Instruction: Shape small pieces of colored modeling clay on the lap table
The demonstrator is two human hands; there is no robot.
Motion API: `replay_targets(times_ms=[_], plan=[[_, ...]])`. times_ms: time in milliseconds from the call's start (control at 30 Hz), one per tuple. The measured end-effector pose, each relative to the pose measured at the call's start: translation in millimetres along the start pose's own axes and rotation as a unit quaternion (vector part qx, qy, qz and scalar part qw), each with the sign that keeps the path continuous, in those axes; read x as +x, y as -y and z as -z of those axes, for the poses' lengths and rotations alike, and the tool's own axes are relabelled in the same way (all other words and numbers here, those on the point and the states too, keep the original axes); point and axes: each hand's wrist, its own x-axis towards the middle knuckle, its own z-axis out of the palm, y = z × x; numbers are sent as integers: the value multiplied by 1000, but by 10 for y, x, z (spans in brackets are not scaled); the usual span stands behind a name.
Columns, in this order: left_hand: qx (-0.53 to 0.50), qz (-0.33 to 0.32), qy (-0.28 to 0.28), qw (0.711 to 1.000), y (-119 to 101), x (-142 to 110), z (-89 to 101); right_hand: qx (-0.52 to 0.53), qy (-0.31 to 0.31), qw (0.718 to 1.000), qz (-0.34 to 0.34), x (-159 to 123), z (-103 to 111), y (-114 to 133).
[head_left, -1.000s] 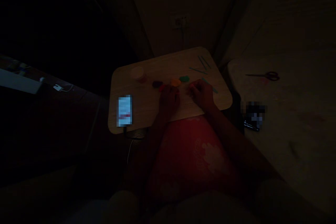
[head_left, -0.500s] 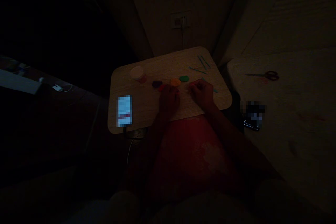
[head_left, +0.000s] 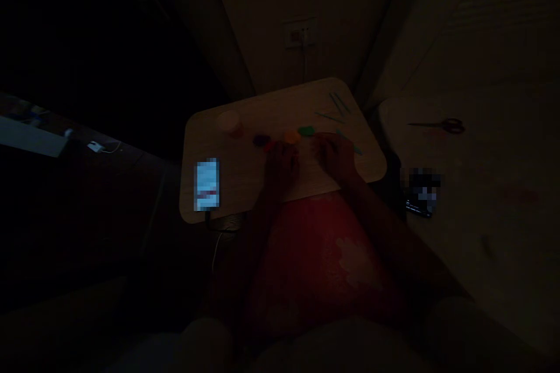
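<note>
In dim light, several soft lumps that look like modelling clay lie on a small wooden table (head_left: 245, 186): a dark purple lump (head_left: 261, 140), a red lump (head_left: 268, 145), an orange lump (head_left: 292, 136) and a green lump (head_left: 306, 130). My left hand (head_left: 281, 166) rests by the red and orange lumps, its fingers curled; whatever they hold is too dark to make out. To the right of the green lump, my right hand (head_left: 335, 154) has its fingers pinched together, and what is between them cannot be made out. A bluish-green stick (head_left: 356, 149) lies beside it.
Several thin sticks (head_left: 330, 117) lie at the table's back right. A tub (head_left: 230, 122) stands back left, a lit phone (head_left: 206, 184) front left with a cable. Scissors (head_left: 452, 125) and a dark object (head_left: 422, 195) lie on the surface at right. A wall socket (head_left: 300, 32) holds a plug.
The picture has grown darker. Both hands stay almost in place, with only slight finger movement; the red at the right fingertips no longer shows clearly. The lumps have not visibly moved.
</note>
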Motion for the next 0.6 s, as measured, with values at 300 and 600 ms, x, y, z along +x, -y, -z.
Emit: replay_targets(times_ms=[300,600], plan=[[2,3,5,1000,-5,5,3,38,3,999,-2,-6,4,76],[8,5,10,1000,-8,8,1,21,18,998,-51,-20,17,187]])
